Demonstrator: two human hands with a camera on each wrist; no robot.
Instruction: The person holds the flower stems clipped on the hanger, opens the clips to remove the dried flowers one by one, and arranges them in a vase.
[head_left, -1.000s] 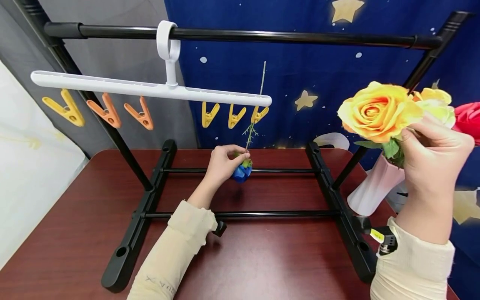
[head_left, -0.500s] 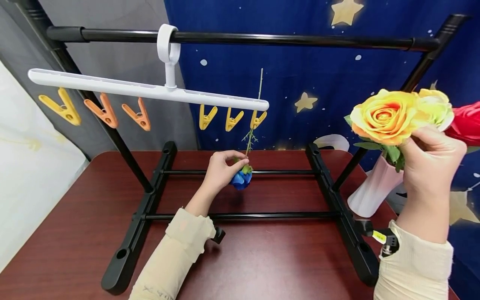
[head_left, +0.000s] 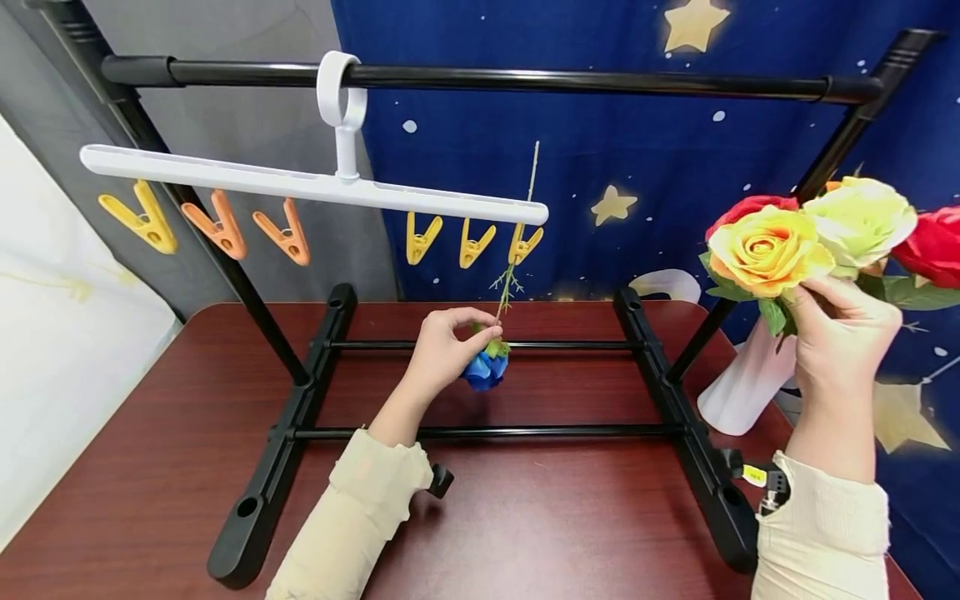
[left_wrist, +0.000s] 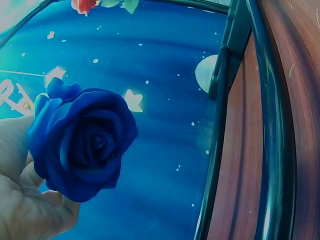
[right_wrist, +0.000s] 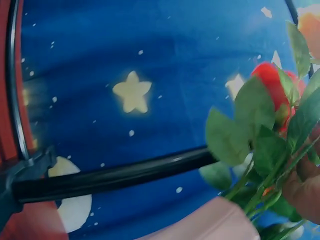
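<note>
A blue artificial rose (head_left: 486, 370), hung head-down from a yellow clip (head_left: 522, 243) on the white hanger (head_left: 315, 183), is pinched at its calyx by the left hand (head_left: 442, 350); light and soft-petalled, it is best held by the stem. To the hanger's right, stems under a yellow rose (head_left: 765, 252) are gripped by the right hand (head_left: 840, 342).

No readable writing

We can read no text, brand or number; faint marks on the left sleeve (head_left: 339, 557), at the frame's bottom centre, are too blurred to make out.
</note>
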